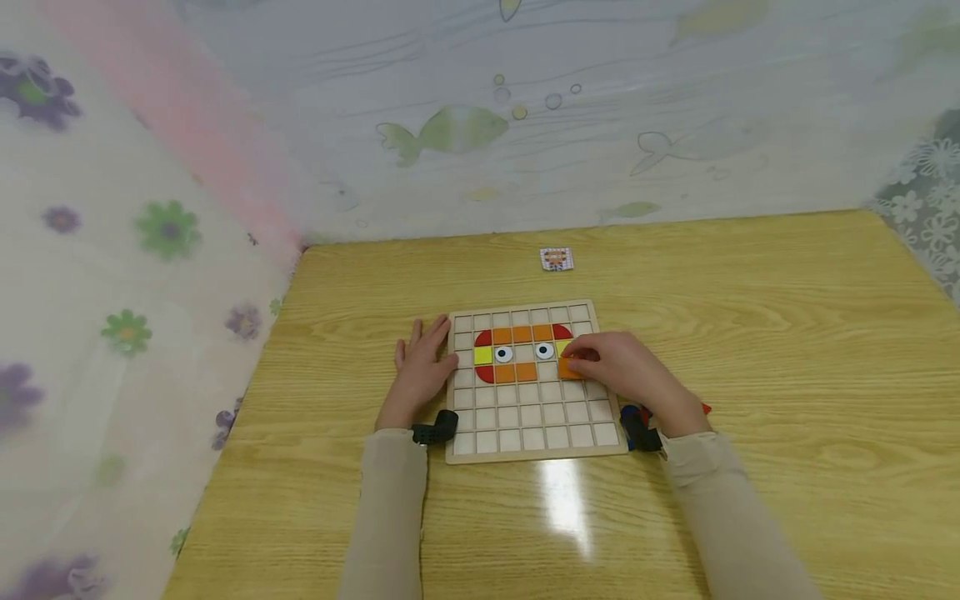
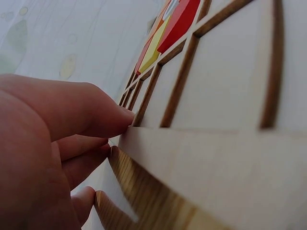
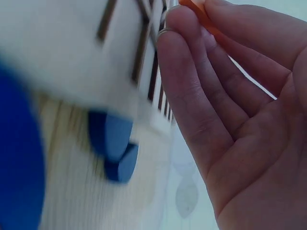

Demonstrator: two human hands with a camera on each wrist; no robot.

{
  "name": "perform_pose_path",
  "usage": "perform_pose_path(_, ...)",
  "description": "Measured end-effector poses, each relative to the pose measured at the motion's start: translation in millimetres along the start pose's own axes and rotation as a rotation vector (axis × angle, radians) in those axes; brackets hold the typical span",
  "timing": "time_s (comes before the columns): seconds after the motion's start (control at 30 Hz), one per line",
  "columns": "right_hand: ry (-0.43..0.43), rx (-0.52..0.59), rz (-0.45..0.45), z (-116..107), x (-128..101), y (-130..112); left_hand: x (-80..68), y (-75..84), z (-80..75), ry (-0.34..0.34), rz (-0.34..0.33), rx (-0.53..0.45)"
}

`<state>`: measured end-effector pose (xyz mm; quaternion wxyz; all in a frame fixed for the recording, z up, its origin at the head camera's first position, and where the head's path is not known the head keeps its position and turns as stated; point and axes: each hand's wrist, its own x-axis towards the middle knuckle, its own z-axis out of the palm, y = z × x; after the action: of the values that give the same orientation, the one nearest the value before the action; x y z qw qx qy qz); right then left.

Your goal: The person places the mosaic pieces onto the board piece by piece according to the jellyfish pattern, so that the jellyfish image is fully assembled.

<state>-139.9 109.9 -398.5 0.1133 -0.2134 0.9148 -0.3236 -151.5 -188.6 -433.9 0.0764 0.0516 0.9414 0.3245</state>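
Note:
A wooden grid board (image 1: 525, 446) lies flat on the table in the head view. On its upper rows, orange, red and yellow tiles form a face (image 1: 521, 354) with two round eyes. My left hand (image 1: 423, 362) lies flat beside the board's left edge. In the left wrist view its fingertips (image 2: 120, 120) touch the board's rim (image 2: 216, 158). My right hand (image 1: 600, 362) rests over the board's right side and pinches an orange tile (image 1: 570, 367) at the right end of the pattern. In the right wrist view the orange tile (image 3: 197, 10) sits between thumb and fingers.
A small picture card (image 1: 557, 259) lies on the wooden table (image 1: 787, 350) beyond the board. Loose blue pieces (image 3: 112, 143) and a red piece (image 1: 705, 408) lie by my right wrist. Patterned cloth walls (image 1: 135, 275) close in the left side and the back.

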Motion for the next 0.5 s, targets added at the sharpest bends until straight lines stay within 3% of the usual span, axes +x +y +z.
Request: perform_pose_path(0.5,0.004,0.012,0.011,11,16,-11,0.4,0.9,0.0,0.008,-0.007,0.000)
